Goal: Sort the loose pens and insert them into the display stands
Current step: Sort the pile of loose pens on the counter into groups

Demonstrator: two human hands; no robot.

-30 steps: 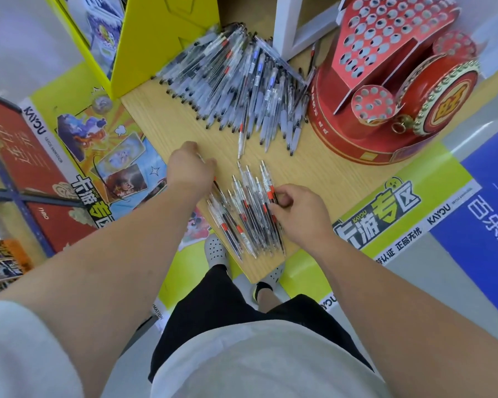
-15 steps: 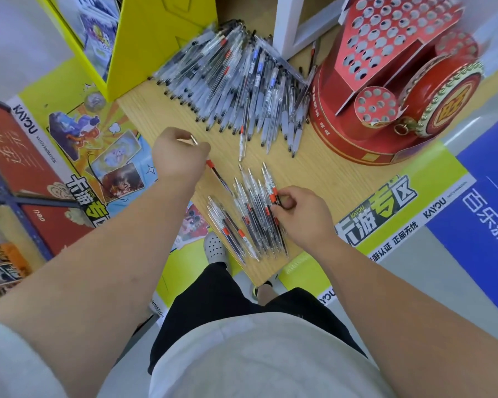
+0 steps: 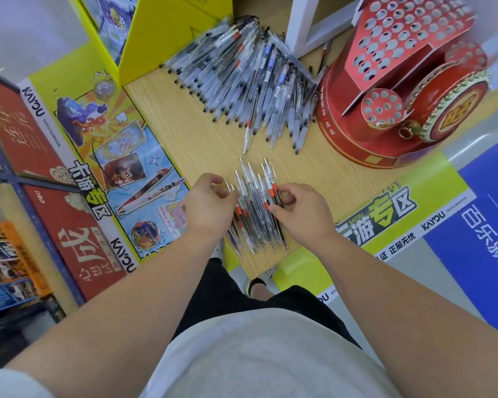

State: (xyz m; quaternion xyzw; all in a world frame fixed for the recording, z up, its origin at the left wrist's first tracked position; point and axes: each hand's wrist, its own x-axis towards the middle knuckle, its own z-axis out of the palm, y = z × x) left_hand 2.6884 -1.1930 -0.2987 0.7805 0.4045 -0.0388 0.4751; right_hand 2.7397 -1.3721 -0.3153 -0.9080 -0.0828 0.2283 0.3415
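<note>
Red-banded pens point(image 3: 253, 202) pinched in curled fingers point(image 3: 273, 208) of left hand point(image 3: 207, 209) and right hand point(image 3: 304, 215), could roll off surface point(image 3: 202, 145) if bumped.

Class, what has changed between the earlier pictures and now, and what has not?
The left hand lifted one pen leftward from the near row of clear red-banded pens, then returned to its left edge, gripping pens there. The right hand kept pinching the row's right edge. The large pile of loose pens and red cardboard display stand stayed put.
</note>
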